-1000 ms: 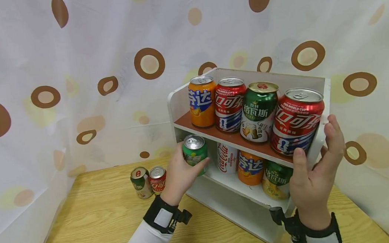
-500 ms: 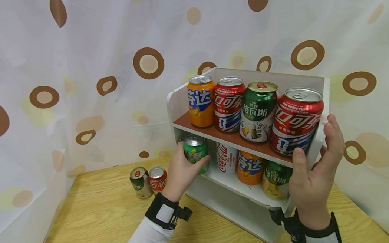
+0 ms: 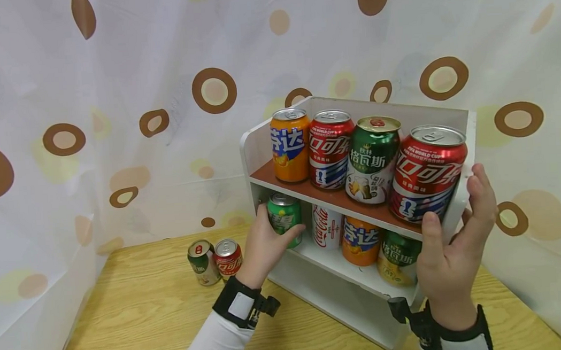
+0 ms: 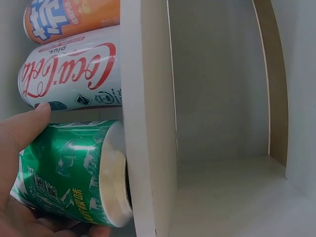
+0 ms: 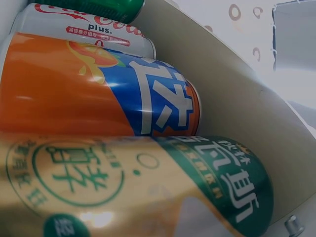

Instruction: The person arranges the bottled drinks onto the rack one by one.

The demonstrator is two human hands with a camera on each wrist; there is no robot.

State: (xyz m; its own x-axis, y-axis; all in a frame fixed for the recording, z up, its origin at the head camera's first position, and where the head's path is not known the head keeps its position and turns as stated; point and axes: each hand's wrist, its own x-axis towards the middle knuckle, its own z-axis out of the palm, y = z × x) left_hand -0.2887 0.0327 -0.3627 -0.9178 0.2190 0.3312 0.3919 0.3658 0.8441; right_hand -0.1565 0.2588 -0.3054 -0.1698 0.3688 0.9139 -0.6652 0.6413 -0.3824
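Gripping a green can [image 3: 285,219] at the lower shelf beside a white can [image 3: 327,227], left hand [image 3: 265,245] curls round it; right hand [image 3: 452,261] clasps the rack [image 3: 464,185] side

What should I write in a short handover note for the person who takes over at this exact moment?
Left hand: grips the bright green soda can, at the left end of the lower shelf, beside the white cola can.
Right hand: holds the right side of the white two-tier wooden rack.
Done: four cans stand on the upper shelf; three more on the lower.
Left: release the green can; two small cans stand on the wooden table.
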